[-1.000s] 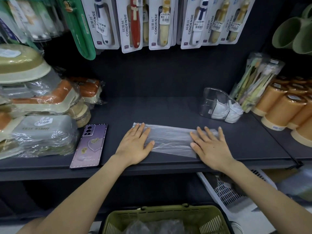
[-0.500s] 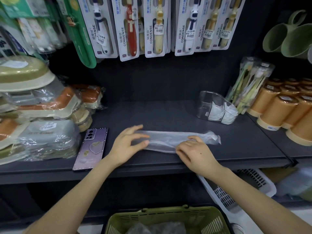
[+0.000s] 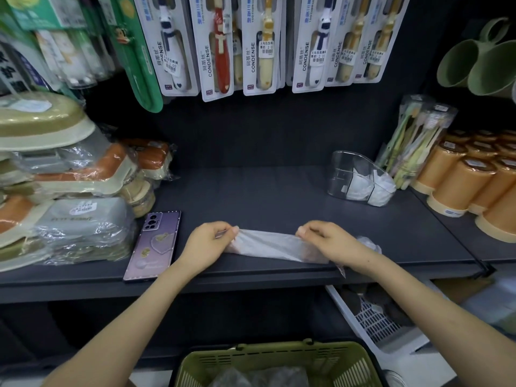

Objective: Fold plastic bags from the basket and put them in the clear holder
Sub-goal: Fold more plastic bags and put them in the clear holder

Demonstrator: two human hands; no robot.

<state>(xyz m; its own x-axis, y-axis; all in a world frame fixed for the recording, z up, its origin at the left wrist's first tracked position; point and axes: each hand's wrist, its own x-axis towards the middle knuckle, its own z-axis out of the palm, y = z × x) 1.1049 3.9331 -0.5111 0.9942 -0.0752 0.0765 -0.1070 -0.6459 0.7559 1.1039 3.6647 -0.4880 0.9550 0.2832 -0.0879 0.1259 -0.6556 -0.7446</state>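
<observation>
A clear plastic bag [image 3: 268,244], folded into a narrow strip, lies on the dark shelf [image 3: 279,199] near its front edge. My left hand [image 3: 208,241] pinches its left end and my right hand [image 3: 326,240] pinches its upper edge further right; the bag's right end shows past my right wrist. The clear holder [image 3: 346,174] stands at the back right of the shelf with folded white bags inside. A green basket [image 3: 268,358] with crumpled bags sits below at the bottom of the view.
A purple phone [image 3: 153,244] lies left of my left hand. Wrapped soap boxes [image 3: 69,196] pile up on the left. Orange cups [image 3: 469,185] and packed toothbrushes [image 3: 413,143] stand on the right. Toothbrush cards [image 3: 265,43] hang above. A white crate [image 3: 377,319] sits under the shelf.
Both hands went from pressing flat on the spread bag to pinching it. The bag has been folded lengthwise into a narrower strip and now lies closer to the shelf's front edge.
</observation>
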